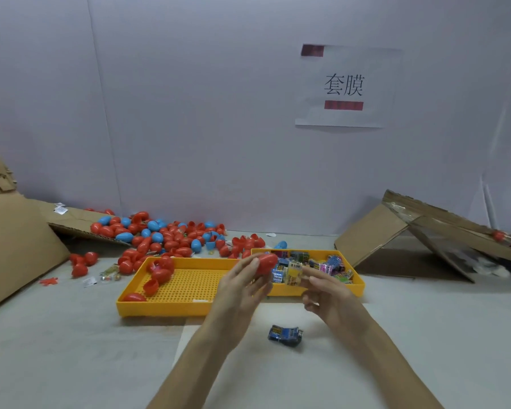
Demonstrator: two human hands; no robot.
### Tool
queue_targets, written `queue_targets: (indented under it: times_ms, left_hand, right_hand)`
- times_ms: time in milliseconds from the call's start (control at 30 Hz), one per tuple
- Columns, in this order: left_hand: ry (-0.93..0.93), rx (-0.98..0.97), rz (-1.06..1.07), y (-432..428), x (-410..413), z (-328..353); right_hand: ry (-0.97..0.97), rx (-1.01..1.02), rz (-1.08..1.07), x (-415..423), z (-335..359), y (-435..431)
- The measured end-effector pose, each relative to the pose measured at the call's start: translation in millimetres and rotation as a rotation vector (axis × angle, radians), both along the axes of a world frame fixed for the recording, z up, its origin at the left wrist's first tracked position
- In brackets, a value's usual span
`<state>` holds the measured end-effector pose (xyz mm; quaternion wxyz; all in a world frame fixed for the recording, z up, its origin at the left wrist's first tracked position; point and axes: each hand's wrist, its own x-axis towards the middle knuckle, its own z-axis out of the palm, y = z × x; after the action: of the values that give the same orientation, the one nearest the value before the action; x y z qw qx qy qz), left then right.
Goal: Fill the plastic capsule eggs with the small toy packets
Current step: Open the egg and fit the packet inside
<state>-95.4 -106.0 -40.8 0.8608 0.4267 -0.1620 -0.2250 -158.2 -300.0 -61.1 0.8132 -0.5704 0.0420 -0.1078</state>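
Left hand [242, 286] gripping glossy red egg [265, 263], right hand [322, 293] pinching crinkly packet [294, 273]

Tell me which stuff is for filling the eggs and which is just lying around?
For the job: red egg in the left hand, yellow packet in the right hand, tray of packets, tray of eggs, egg pile, blue packet.
Just lying about: cardboard sheets, paper sign, orange scrap.

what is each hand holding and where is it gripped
Left hand holds a red capsule egg by its left side; right hand pinches a yellow toy packet at its right edge.
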Motion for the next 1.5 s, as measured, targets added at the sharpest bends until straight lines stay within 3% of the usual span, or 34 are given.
queue_targets:
  times_ms: [100,300,567,800,1500]
  left_hand:
    - [-0.015,0.018,-0.04,-2.5,-9.7,-10.6]
    - [-0.092,0.104,0.128,-7.1,-12.7,-16.7]
    - [-0.217,0.226,0.148,-8.6,-12.0,-21.1]
    - [-0.2,0.185,0.142,-8.4,-9.6,-20.4]
    - [-0.277,0.313,0.207,-12.7,-8.1,-25.8]
  right_hand:
    - [-0.023,0.044,-0.001,-0.3,1.0,0.4]
    - [-0.041,0.02,0.035,-2.8,1.0,1.4]
    - [-0.027,-0.02,0.033,-2.7,0.2,1.5]
    - [-0.026,-0.013,0.003,-1.0,0.1,-0.1]
    - [-0.003,-0.068,0.025,0.4,-4.0,-0.9]
